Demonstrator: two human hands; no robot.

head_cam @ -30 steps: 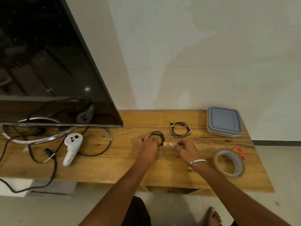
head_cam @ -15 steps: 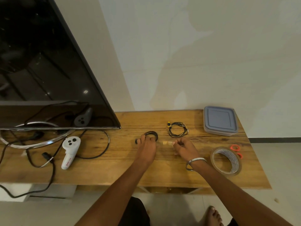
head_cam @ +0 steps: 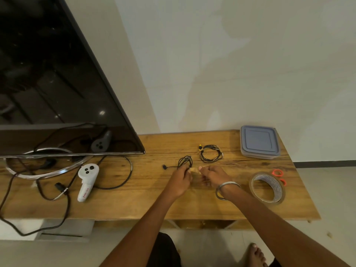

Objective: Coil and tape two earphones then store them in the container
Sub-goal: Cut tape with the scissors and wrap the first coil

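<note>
My left hand (head_cam: 180, 179) grips a coiled black earphone (head_cam: 185, 162) at the middle of the wooden table (head_cam: 146, 201); one earbud (head_cam: 164, 166) trails out to the left. My right hand (head_cam: 212, 176), with a metal bangle on the wrist, pinches a short strip of clear tape (head_cam: 195, 170) right beside the coil. A second black earphone (head_cam: 210, 155), coiled and with a yellow plug, lies on the table just behind my hands. The grey-lidded container (head_cam: 259, 141) stands shut at the back right.
A roll of brown tape (head_cam: 266, 187) lies at the right, with orange-handled scissors (head_cam: 278, 175) behind it. A large TV (head_cam: 48, 83) on a metal ring stand fills the left. A white controller (head_cam: 87, 180) and black cables (head_cam: 63, 189) lie below it.
My hands have come closer together, bringing the tape strip up against the coil. One earbud has slipped out of the coil to the left.
</note>
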